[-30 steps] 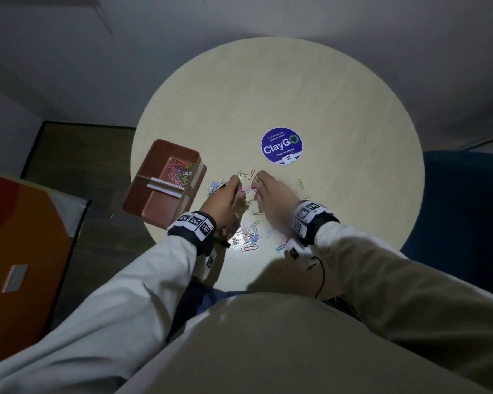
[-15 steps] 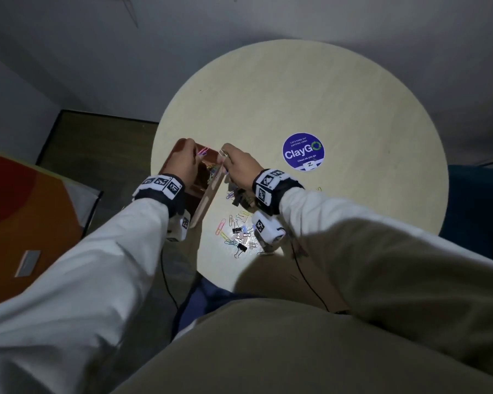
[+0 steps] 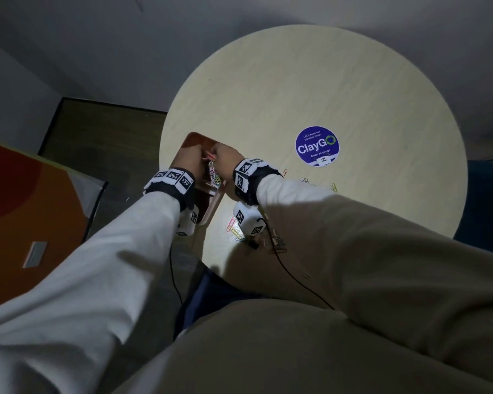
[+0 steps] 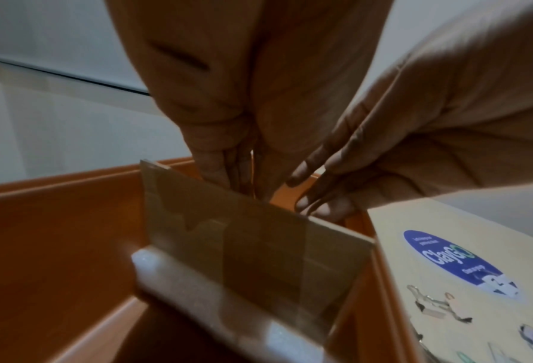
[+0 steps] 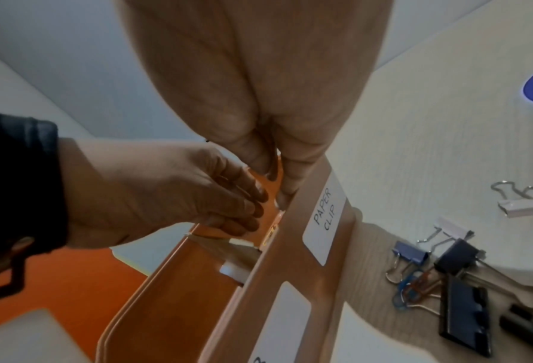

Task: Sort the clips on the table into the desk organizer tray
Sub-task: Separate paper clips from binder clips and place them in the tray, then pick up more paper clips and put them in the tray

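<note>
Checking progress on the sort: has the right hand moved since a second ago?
Yes. The right hand went left, away from the ClayGo sticker, to above the tray.

My left hand [image 4: 243, 98] is reaching down from the top of the frame behind the divider [image 4: 252, 235] in the tray [image 4: 51, 228], fingers bunched together. My right hand [image 4: 414, 137] is entering from the upper right.

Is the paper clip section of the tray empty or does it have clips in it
It has clips in it. The head view shows a heap of colored paper clips inside the tray, between both hands.
</note>
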The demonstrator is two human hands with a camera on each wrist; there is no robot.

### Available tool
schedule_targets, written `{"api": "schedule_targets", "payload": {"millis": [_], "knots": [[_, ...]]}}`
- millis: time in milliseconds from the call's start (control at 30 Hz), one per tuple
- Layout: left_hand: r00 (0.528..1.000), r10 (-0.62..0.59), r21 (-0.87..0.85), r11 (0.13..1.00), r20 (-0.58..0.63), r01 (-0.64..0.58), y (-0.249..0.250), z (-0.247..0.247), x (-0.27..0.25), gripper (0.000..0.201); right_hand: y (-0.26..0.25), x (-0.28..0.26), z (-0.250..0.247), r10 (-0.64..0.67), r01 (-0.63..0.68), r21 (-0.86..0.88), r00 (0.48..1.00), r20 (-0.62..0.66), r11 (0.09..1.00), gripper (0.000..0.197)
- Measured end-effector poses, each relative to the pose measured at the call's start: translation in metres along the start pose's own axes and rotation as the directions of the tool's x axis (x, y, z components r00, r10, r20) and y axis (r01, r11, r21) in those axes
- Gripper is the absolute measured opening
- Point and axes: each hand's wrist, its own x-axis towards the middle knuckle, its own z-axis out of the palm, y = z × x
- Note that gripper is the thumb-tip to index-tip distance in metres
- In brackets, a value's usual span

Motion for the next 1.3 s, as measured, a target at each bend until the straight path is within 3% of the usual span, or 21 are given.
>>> {"api": "schedule_targets", "payload": {"millis": [200,300,400,533,767,900,1000,1100,1233,1300], "knots": [[0.983,0.051,-0.073,0.995,-0.176,-0.065,0.012,0.006,-0.013,0.027,0.021,-0.007,-0.002,-0.043,0.074,0.291,0.993,-0.112,0.954,0.036],[0.932,0.113,-0.138,0.976,-0.346,-0.169,0.027,0.012,-0.022,0.015,0.047,-0.016,-0.009,0.007,0.086,0.425,0.977,-0.214,0.901,0.027],[0.886,0.193,-0.163,0.945,-0.421,-0.283,0.053,0.019,-0.032,0.01,0.083,-0.029,-0.018,0.072,0.065,0.484,0.963,-0.259,0.873,0.027],[0.884,0.327,-0.177,0.899,-0.335,-0.4,0.086,0.039,-0.035,0.014,0.133,-0.046,-0.037,0.177,-0.038,0.409,0.935,-0.306,0.912,0.027],[0.9,0.435,-0.018,0.9,-0.019,-0.435,0.118,0.096,-0.028,0.025,0.224,-0.073,-0.06,0.29,-0.266,0.117,0.879,-0.378,0.957,0.016],[0.918,0.397,0.014,0.918,-0.009,-0.397,0.131,0.118,-0.019,0.021,0.258,-0.092,-0.063,0.361,-0.38,0.05,0.818,-0.447,0.924,0.018],[0.929,0.368,0.062,0.929,-0.046,-0.365,0.142,0.122,-0.01,0.021,0.273,-0.093,-0.062,0.412,-0.413,0.098,0.802,-0.432,0.905,0.021],[0.937,0.347,0.119,0.933,-0.051,-0.339,0.151,0.122,0.0,0.024,0.276,-0.089,-0.063,0.411,-0.409,0.095,0.819,-0.399,0.907,0.029],[0.94,0.342,0.179,0.925,-0.009,-0.335,0.153,0.127,0.006,0.031,0.275,-0.08,-0.065,0.305,-0.342,-0.078,0.904,-0.301,0.937,0.042],[0.938,0.343,0.178,0.927,-0.052,-0.329,0.148,0.13,0.003,0.031,0.277,-0.078,-0.066,0.271,-0.306,-0.112,0.93,-0.248,0.946,0.042]]}}
